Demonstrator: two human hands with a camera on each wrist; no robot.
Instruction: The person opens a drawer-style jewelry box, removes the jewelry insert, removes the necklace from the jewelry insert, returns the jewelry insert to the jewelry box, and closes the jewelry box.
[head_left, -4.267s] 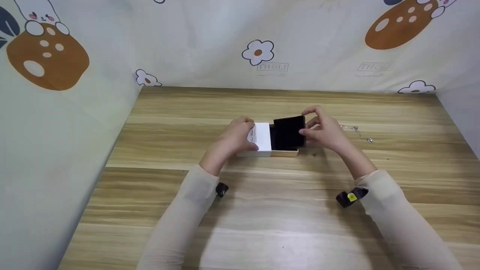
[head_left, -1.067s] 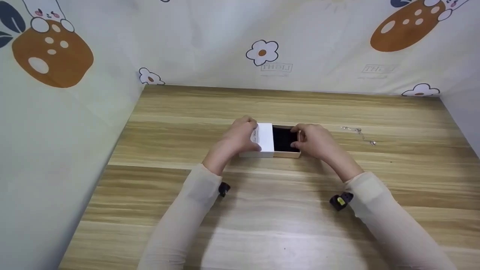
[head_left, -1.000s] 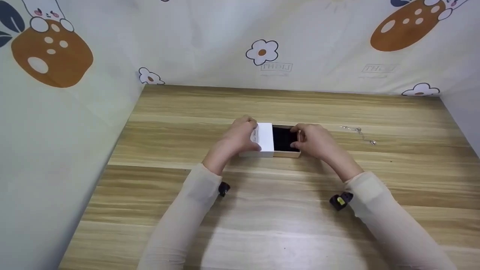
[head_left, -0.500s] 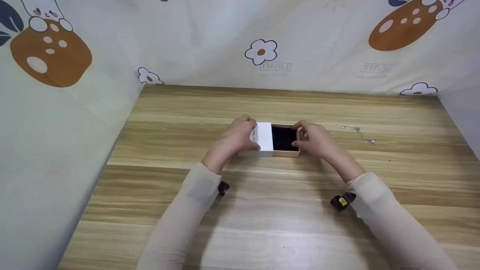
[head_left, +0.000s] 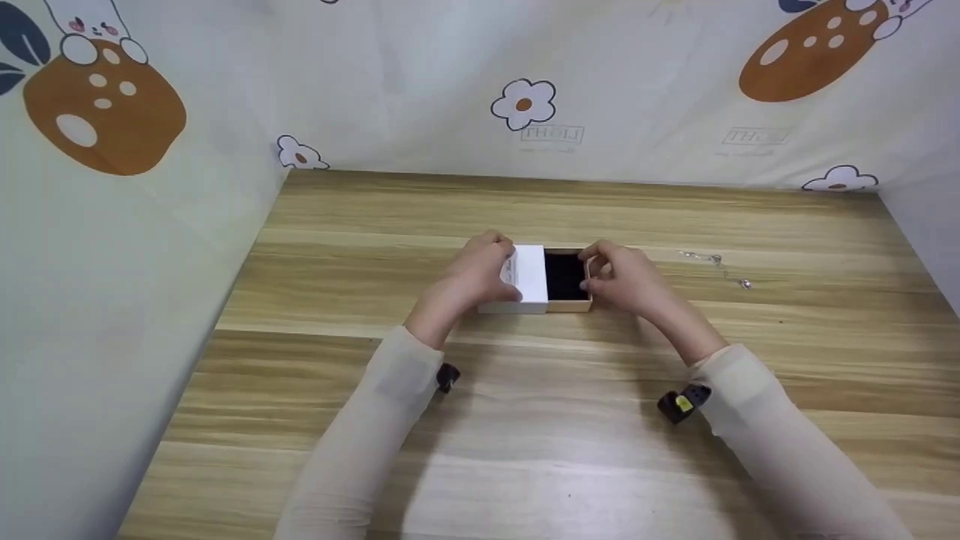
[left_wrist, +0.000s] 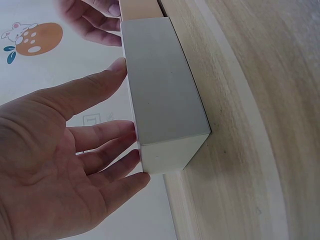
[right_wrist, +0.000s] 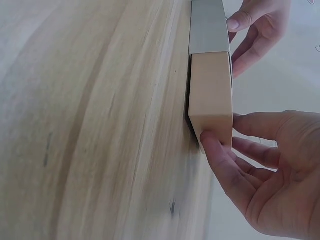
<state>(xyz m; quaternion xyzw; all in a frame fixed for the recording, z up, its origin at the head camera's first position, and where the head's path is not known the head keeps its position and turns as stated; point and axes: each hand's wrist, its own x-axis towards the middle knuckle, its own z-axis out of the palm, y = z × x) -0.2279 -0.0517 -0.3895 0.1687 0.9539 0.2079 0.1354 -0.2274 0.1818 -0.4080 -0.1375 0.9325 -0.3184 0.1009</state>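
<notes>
A white box sleeve (head_left: 531, 274) lies on the wooden table, printed with small lettering. My left hand (head_left: 474, 274) holds the sleeve from above, thumb by its near edge and fingers over the top, as the left wrist view (left_wrist: 170, 80) also has it. From the sleeve's right end sticks out a tan cardboard drawer (right_wrist: 212, 85), lined with a black pad (head_left: 565, 277). My right hand (head_left: 622, 277) pinches the drawer's end wall; in the right wrist view one fingertip presses on the outer end face while others rest at the top edge.
A fine silver chain (head_left: 718, 262) with small shiny pieces lies to the right of my right hand. The wooden table (head_left: 525, 450) runs back to a light patterned cloth wall (head_left: 420, 90). Black wrist cameras (head_left: 684, 403) sit on both sleeves.
The black pad, earlier held tilted above the drawer by my right hand, now lies inside it. In the last half second the drawer has slid slightly left into the sleeve. The left hand stays put.
</notes>
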